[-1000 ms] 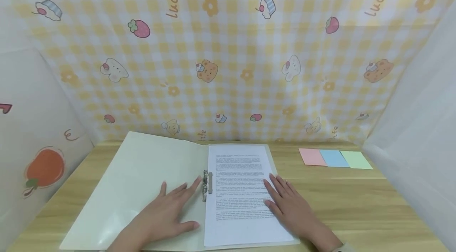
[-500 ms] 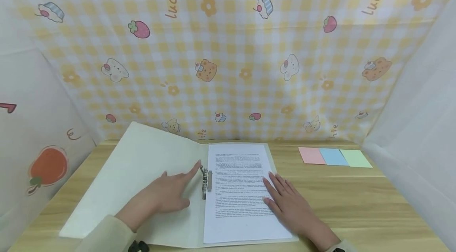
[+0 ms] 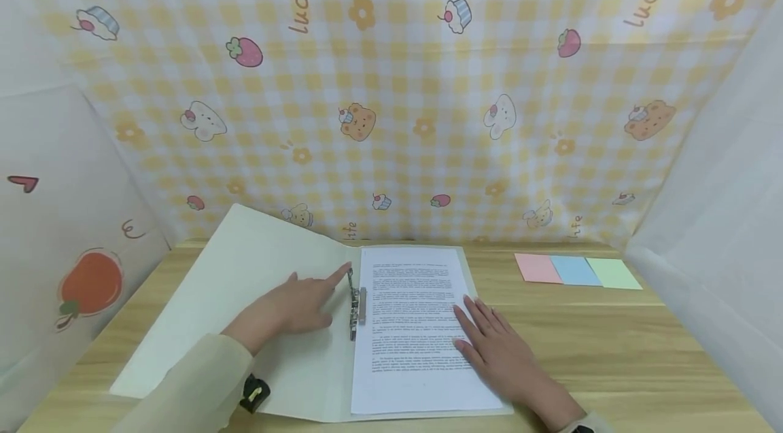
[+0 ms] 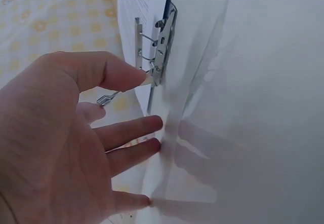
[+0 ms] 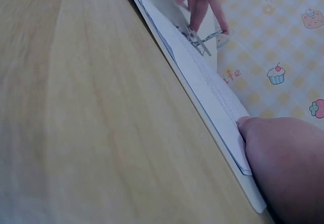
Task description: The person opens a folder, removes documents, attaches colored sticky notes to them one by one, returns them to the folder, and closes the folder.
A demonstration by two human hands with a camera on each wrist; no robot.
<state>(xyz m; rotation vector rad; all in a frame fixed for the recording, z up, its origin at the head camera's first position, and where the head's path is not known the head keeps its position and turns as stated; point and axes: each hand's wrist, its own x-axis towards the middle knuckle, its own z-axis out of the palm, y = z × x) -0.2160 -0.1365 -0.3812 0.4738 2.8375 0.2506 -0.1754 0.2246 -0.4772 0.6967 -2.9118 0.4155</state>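
Note:
An open cream folder (image 3: 263,253) lies on the table, its left cover lifting at the far corner. Printed sheets (image 3: 416,392) rest on its right side, under the metal clip (image 3: 354,314) near the spine. My left hand (image 3: 300,307) reaches over the left cover, index fingertip on the clip's raised lever (image 4: 106,100). In the left wrist view, the thumb (image 4: 121,76) is close to the clip's base, and the other fingers extend toward the cover. My right hand (image 3: 498,355) rests flat on the sheets' right edge, fingers straight; its fingertips are mostly hidden in the right wrist view.
Pink (image 3: 538,268), blue (image 3: 576,270) and green (image 3: 614,273) paper squares lie in a row at the back right of the wooden table (image 3: 612,351). A checked cloth (image 3: 416,79) hangs behind, with white cloth at both sides.
My left hand has moved away from me along the clip, its index finger swinging the lever up and outward. The left cover has tipped up a little. My right hand stays put.

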